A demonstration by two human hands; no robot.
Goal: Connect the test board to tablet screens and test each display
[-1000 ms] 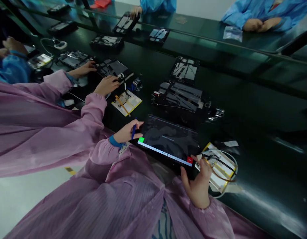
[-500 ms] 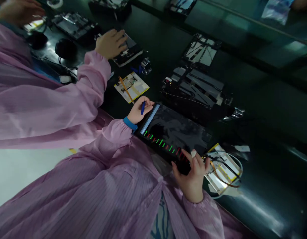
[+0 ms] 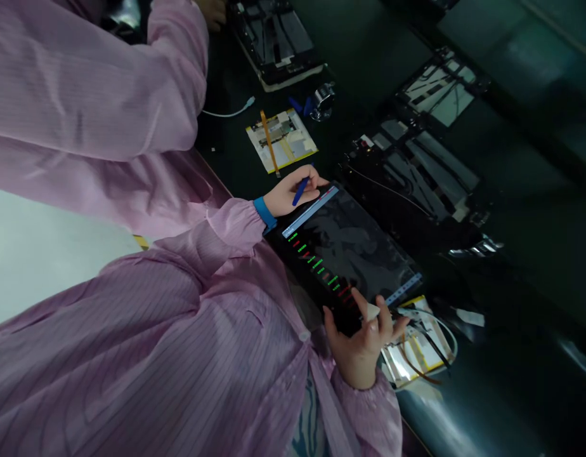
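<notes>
A black tablet [image 3: 350,254] with its screen lit lies at the near edge of the dark table, a column of green and red marks along its near side. My left hand [image 3: 290,192] grips the tablet's left end and has a blue pen [image 3: 300,190] pinched in its fingers. My right hand [image 3: 362,343] grips the tablet's right corner, fingers curled over the screen edge; a small white piece sits on one fingertip. Both arms wear pink striped sleeves.
An opened tablet back [image 3: 416,171] with cables lies just beyond the tablet. A yellow-edged card [image 3: 416,349] with wires sits by my right hand, a similar card [image 3: 281,136] beyond my left. A co-worker's pink sleeve [image 3: 97,82] reaches to another opened device [image 3: 278,38].
The view has swung down and left, so everything sits higher and further right. The screen went from a green and red corner bar to a column of green and red marks. Both hands stay on the tablet.
</notes>
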